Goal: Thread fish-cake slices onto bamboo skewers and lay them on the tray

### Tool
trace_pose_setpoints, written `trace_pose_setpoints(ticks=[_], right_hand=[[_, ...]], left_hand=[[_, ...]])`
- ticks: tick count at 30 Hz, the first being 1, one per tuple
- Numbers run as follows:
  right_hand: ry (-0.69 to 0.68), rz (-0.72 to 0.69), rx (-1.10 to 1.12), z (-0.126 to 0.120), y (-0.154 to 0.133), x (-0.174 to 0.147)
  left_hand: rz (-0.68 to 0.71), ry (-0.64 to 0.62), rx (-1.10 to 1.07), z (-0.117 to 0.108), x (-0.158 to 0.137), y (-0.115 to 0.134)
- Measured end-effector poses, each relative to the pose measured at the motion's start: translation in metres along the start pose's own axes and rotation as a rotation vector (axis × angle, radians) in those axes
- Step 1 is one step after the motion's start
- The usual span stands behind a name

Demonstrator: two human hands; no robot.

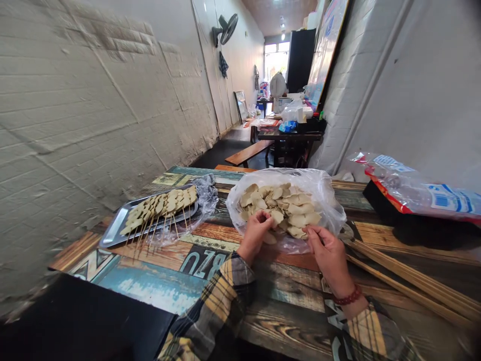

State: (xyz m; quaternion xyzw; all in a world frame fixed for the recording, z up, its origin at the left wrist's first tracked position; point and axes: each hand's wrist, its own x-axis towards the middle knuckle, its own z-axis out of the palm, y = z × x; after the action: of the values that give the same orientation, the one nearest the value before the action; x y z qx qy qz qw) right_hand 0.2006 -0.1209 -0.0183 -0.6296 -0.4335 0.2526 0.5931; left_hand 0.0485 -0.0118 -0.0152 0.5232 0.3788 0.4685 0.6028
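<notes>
A clear plastic bag (330,200) lies spread on the table, filled with a heap of thin, pale beige slices (285,200). At its near edge my left hand (255,235) is closed in a pinch on one flat slice (277,217). My right hand (332,260) is also pinched, its fingertips at the right side of the heap; what they hold is too small to make out. Right of that hand lies a bundle of long thin wooden skewers (409,271). To the left, a metal tray (112,233) carries several skewers threaded with similar slices (161,206), sticks pointing toward me.
The patchwork wooden table (161,286) has lettering on its top. Crumpled clear plastic (206,195) lies beside the tray. A black box (387,205) with red-and-blue plastic packaging (421,185) stands at right. Farther back are a bench (250,152), another cluttered table (289,135) and a wall fan (226,30).
</notes>
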Motion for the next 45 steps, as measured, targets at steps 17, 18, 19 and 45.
trace_pose_setpoints(ticks=[17, 18, 19, 45], right_hand=[[-0.025, -0.017, 0.024, -0.002, 0.002, -0.002], [-0.027, -0.012, 0.023, -0.002, 0.002, -0.002], [-0.03, -0.005, 0.023, -0.002, 0.003, -0.002], [-0.004, -0.054, -0.039, 0.0, 0.002, 0.005]], left_hand=[[-0.082, -0.041, -0.153, -0.037, -0.006, 0.014], [-0.095, -0.117, -0.081, -0.035, -0.006, 0.011], [-0.083, -0.169, 0.015, -0.033, -0.006, 0.007], [0.531, 0.037, 1.186, 0.0, 0.012, -0.017]])
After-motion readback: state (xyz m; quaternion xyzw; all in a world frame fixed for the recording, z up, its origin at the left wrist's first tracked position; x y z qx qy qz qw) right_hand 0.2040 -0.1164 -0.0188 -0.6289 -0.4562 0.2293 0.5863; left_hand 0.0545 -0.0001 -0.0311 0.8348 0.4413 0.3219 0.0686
